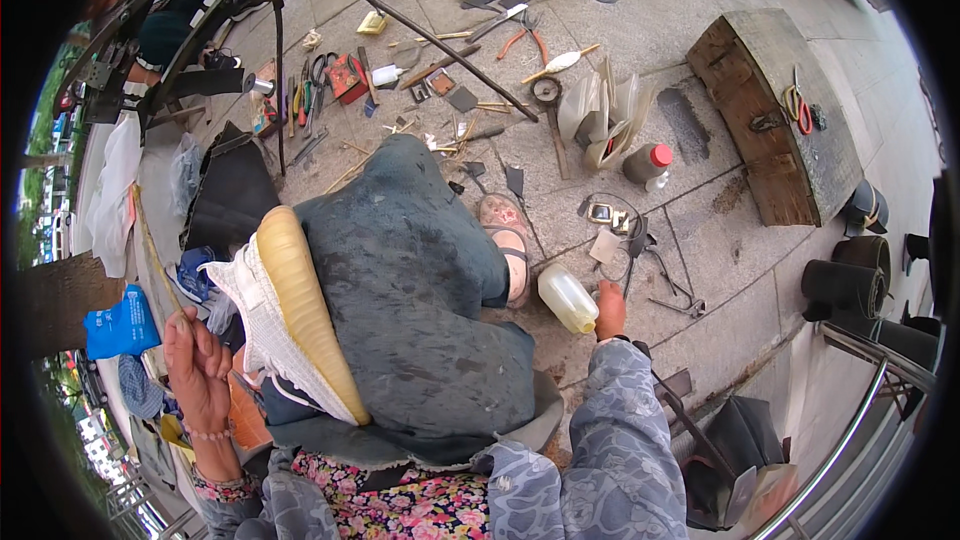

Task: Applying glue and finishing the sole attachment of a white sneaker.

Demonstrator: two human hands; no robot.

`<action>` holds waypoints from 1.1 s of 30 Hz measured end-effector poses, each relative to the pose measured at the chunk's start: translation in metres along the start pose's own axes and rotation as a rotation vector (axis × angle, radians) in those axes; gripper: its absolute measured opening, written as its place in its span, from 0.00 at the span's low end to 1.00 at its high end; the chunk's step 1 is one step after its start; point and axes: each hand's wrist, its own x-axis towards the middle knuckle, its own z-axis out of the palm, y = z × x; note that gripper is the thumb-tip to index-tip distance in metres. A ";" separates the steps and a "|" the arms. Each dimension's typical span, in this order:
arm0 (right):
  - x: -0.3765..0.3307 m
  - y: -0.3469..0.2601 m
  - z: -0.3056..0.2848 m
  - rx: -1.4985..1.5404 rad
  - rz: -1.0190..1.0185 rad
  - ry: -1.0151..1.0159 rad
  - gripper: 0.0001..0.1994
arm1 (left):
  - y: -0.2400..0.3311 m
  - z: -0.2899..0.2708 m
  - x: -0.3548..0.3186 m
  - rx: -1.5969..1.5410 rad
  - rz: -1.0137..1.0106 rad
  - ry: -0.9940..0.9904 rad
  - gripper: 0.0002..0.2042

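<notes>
Head view looks down on us seated over a paved floor (720, 270) strewn with tools. Our right hand (609, 308) reaches down and forward to a pale plastic bottle (567, 298) lying on its side on the pavement; the fingers sit at the bottle's nearer right end, touching it or just beside it, though we cannot tell whether they have closed around it. The bottle's long axis runs from upper left to lower right, its lower end toward that hand, and it lies just right of our sandalled foot (508, 245). Our left hand (196, 365) is well apart on the other side, raised beside a white sneaker (285, 325) that rests sole-up on our lap, and it pinches a thin stick (150, 245) that slants up and away. The right hand is plainly the nearer one to the bottle. Open pavement lies beyond the bottle to the right, with bent wire pieces (665, 285) near, a red-capped bottle (648, 164) farther off, and a wooden block (775, 115) with scissors (797, 105) on it beyond that. A metal railing (860, 420) bounds the lower right.
</notes>
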 end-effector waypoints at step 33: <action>-0.080 -0.088 -0.099 0.274 -0.066 0.266 0.11 | -0.014 -0.043 0.016 -0.244 0.049 -0.171 0.15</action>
